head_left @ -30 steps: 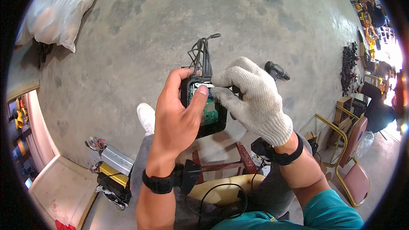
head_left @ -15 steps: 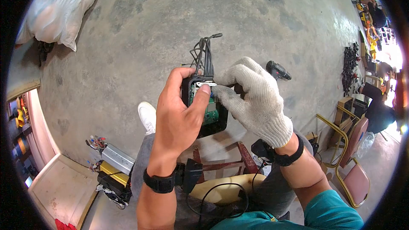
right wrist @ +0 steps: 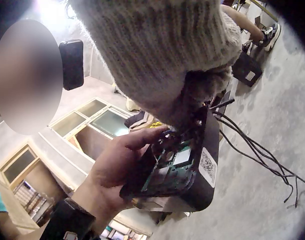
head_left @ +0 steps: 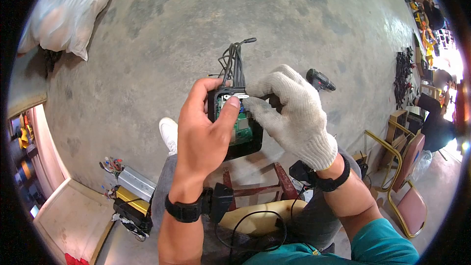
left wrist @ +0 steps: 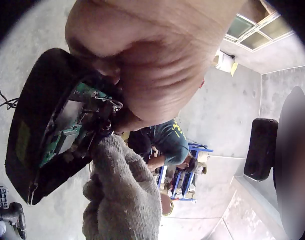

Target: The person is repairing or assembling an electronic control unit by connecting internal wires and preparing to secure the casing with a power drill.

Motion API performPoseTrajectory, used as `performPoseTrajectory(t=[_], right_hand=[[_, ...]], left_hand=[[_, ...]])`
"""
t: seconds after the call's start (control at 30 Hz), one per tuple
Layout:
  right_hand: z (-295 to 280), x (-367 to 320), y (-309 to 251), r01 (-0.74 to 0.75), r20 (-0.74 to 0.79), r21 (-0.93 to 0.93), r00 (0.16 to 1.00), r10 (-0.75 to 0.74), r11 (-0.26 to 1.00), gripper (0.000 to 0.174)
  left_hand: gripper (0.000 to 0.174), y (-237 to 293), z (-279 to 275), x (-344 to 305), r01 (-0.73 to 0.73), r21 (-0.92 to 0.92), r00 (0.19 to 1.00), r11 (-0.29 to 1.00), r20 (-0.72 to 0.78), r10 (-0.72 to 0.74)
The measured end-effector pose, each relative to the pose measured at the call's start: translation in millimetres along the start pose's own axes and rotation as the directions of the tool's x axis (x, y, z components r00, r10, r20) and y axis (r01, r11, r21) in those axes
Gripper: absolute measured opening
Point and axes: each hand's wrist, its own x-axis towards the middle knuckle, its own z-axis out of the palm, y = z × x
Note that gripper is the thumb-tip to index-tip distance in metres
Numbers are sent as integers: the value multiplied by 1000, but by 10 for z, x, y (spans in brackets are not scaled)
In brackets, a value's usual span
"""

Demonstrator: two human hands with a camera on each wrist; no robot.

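Black case (head_left: 249, 143) w/ green board (head_left: 241, 128) sits mid-air over lap (head_left: 164, 189), long axis near-far, cables (head_left: 234, 64) off far end; left hand (head_left: 201, 137) grip wraps its left side, gloved right hand (head_left: 294, 118), from the right, pinches board's far edge.

Matt black plastic casing (head_left: 255, 143), knitted cloth glove (head_left: 299, 118), rough concrete floor (head_left: 147, 68).

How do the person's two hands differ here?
The left hand is bare; the right hand wears a white knit glove. The left hand grips the open black box by its side; the right hand pinches at its top edge, by the cables. Both wrists carry a black strap.
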Motion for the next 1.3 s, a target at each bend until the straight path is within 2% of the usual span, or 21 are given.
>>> performPoseTrajectory(t=[0.07, 0.13, 0.4, 0.57, 0.63, 0.7, 0.73, 0.87, 0.93, 1.13, 1.3], right_hand=[[53, 2, 58, 87, -69, -4, 994, -87, 996, 16], [61, -4, 39, 66, -78, -17, 995, -67, 998, 16], [53, -3, 25, 57, -89, -23, 994, -59, 998, 18], [0, 29, 110, 80, -149, 96, 987, -65, 992, 16], [-46, 33, 97, 27, -131, 80, 991, -17, 996, 16], [-32, 38, 131, -47, -117, 190, 991, 70, 981, 19], [-68, 34, 83, -160, -41, 209, 984, 172, 965, 25], [-68, 58, 49, -216, 8, 286, 975, 223, 934, 25], [-69, 58, 91, -235, 85, 337, 972, 219, 912, 34], [-103, 57, 57, -373, 211, 363, 925, 315, 854, 44], [-157, 68, 13, -417, 286, 421, 904, 318, 806, 48]], left_hand=[[27, -5, 2, 6, 32, -21, 999, 999, 5, -32], [24, -21, 16, 13, -21, -56, 999, 998, -31, 19], [22, 9, -20, 14, 1, -43, 999, 999, -40, -2], [20, -33, -68, 43, 6, -121, 995, 993, -101, -19], [21, -42, -98, 53, 16, -149, 995, 989, -100, -31], [21, -46, -108, 55, 34, -206, 993, 978, -102, -56], [21, -26, -107, 52, 69, -262, 991, 963, -94, -96], [21, 2, -104, 49, 84, -325, 990, 942, -84, -117], [21, -14, -111, 53, 85, -358, 991, 930, -70, -118], [23, -22, -98, 47, 72, -266, 990, 961, -99, -102], [22, -2, -93, 38, 61, -189, 990, 980, -115, -84]])
